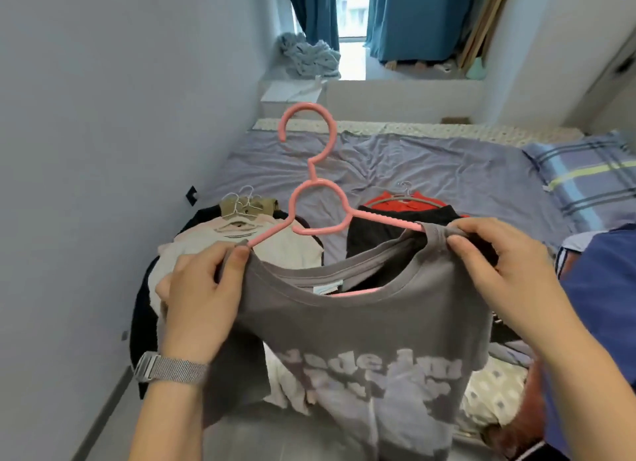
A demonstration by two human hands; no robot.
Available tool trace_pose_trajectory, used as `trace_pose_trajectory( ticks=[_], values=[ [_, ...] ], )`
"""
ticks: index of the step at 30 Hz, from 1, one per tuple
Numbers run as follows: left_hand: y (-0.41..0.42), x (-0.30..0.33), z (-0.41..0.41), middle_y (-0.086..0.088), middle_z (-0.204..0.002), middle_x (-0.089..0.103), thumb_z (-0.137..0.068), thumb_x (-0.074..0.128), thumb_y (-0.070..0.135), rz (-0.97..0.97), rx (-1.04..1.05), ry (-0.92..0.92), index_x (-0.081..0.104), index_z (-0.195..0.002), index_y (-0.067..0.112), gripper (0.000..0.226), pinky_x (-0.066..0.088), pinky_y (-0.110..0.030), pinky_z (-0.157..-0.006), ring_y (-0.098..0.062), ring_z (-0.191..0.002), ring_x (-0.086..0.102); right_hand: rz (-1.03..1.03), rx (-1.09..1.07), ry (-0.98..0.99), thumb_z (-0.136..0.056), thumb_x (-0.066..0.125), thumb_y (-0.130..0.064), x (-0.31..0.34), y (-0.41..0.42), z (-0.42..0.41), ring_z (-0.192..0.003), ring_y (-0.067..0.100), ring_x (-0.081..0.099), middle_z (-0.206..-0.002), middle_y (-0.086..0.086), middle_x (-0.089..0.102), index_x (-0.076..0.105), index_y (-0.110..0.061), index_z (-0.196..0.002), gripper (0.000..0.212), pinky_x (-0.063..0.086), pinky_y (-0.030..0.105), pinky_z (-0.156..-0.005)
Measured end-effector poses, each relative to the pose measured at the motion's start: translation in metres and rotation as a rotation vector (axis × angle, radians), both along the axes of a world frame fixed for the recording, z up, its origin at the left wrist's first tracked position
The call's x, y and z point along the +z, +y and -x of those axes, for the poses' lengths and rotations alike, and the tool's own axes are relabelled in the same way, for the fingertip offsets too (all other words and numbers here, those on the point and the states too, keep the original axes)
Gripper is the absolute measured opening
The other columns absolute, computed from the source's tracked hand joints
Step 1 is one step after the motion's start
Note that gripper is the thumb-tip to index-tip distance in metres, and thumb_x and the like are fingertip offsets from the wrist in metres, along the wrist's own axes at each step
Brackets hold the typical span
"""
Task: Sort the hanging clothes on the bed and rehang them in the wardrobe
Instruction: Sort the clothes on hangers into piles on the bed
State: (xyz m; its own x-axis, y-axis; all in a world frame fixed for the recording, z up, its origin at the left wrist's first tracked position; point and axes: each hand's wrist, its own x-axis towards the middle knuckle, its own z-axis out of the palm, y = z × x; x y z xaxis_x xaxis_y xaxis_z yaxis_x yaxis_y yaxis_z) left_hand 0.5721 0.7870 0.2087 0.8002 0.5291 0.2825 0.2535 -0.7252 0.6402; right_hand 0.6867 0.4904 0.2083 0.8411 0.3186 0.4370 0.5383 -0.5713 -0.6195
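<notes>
Grey T-shirt (pixel 361 323) with pale lettering, pink hanger (pixel 320 199), blue plaid pillow (pixel 585 174).

We see two bare forearms reaching in from the bottom edge, with no sleeves on either as far as they show. The left hand (pixel 198 298) and the right hand (pixel 506 264) wear no gloves and no rings that we can make out. The fingernails are short and unpainted. On the left wrist sits a watch band (pixel 172 369) of silver-grey woven metal mesh, wide and flat, wrapping the whole wrist; at its outer edge we see a paler metal piece, a clasp or lug, but the watch face itself is turned out of view. The right wrist carries nothing.
</notes>
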Motion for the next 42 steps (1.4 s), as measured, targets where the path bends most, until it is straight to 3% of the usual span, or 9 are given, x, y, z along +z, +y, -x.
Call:
trace_pose_trajectory(
  ticks=[5,11,14,26,30,33,36,38,42],
  values=[
    [0.031,0.029,0.022,0.020,-0.075,0.054,-0.081,0.032,0.052,-0.140,0.132,0.004,0.058,-0.085,0.042,0.028,0.021,-0.033,-0.084,-0.022,-0.104,0.052,0.004,0.168,0.047,-0.090,0.062,-0.019,0.006,0.044,-0.003,-0.087,-0.008,0.053,-0.091,-0.017,0.063,0.061,-0.031,-0.092,0.013,0.032,-0.002,-0.079],
    [0.091,0.034,0.044,0.016,-0.063,0.050,-0.085,0.033,0.051,-0.173,0.152,0.024,0.049,-0.067,0.041,0.025,0.025,-0.038,-0.079,-0.020,-0.086,0.052,0.120,0.304,0.091,-0.092,0.054,-0.023,0.001,0.111,-0.017,-0.087,0.009,0.053,-0.092,-0.007,0.058,0.057,-0.020,-0.095,0.005,0.038,0.011,-0.078],
    [0.128,0.018,0.046,0.017,-0.065,0.050,-0.084,0.033,0.054,-0.137,0.145,0.051,0.050,-0.072,0.046,0.022,0.026,-0.037,-0.080,-0.016,-0.087,0.050,0.180,0.338,0.145,-0.093,0.052,-0.022,-0.010,0.158,-0.029,-0.086,0.013,0.052,-0.088,-0.006,0.055,0.053,-0.020,-0.092,0.002,0.041,0.028,-0.073],
    [0.387,-0.018,-0.060,0.020,-0.090,0.048,-0.076,0.040,0.047,0.210,-0.096,0.052,0.039,-0.089,0.056,0.016,0.026,-0.037,-0.093,-0.005,-0.091,0.043,0.385,0.335,0.223,-0.094,0.054,-0.012,-0.033,0.394,-0.145,-0.080,0.023,0.047,-0.074,-0.008,0.048,0.048,-0.021,-0.081,0.017,0.029,0.030,-0.068],
    [0.462,-0.077,-0.159,0.020,-0.071,0.053,-0.069,0.030,0.023,-0.022,-0.405,0.231,0.049,-0.072,0.050,0.033,0.042,-0.051,-0.082,-0.014,-0.074,0.048,0.800,0.181,0.358,-0.093,0.051,-0.028,-0.078,0.444,-0.227,-0.099,0.027,0.045,-0.094,-0.004,0.056,0.046,-0.032,-0.077,0.018,0.040,0.046,-0.092],
    [0.475,-0.148,-0.232,0.011,-0.093,0.063,-0.075,0.031,0.012,-0.187,-0.407,0.430,0.057,-0.088,0.065,0.059,0.039,-0.044,-0.092,-0.026,-0.098,0.054,0.838,0.023,0.404,-0.094,0.049,-0.017,-0.133,0.468,-0.257,-0.103,0.034,0.055,-0.112,0.014,0.060,0.057,-0.015,-0.102,0.012,0.047,0.042,-0.087],
    [0.474,-0.216,-0.265,-0.005,-0.137,0.036,-0.091,0.042,0.026,-0.367,-0.333,0.844,0.036,-0.138,0.041,0.050,0.023,-0.040,-0.103,-0.030,-0.127,0.030,0.821,-0.060,0.479,-0.093,0.047,-0.005,-0.187,0.488,-0.255,-0.115,0.035,0.052,-0.128,0.018,0.050,0.046,-0.003,-0.123,0.030,0.043,0.040,-0.091],
    [0.468,-0.247,-0.273,-0.009,-0.152,0.009,-0.090,0.042,0.039,-0.347,-0.355,1.036,0.013,-0.147,0.034,0.064,0.017,-0.046,-0.111,-0.034,-0.138,0.011,0.821,-0.010,0.598,-0.093,0.047,-0.007,-0.224,0.496,-0.244,-0.123,0.033,0.048,-0.136,0.017,0.043,0.038,-0.003,-0.133,0.041,0.043,0.040,-0.099],
    [0.418,-0.273,-0.285,-0.009,-0.156,-0.003,-0.093,0.042,0.041,-0.270,-0.395,1.009,0.004,-0.149,0.026,0.070,0.014,-0.048,-0.112,-0.032,-0.142,0.002,0.717,0.023,0.732,-0.090,0.050,-0.010,-0.256,0.471,-0.232,-0.119,0.032,0.050,-0.133,0.014,0.048,0.042,-0.008,-0.133,0.044,0.045,0.042,-0.098]
  ],
)
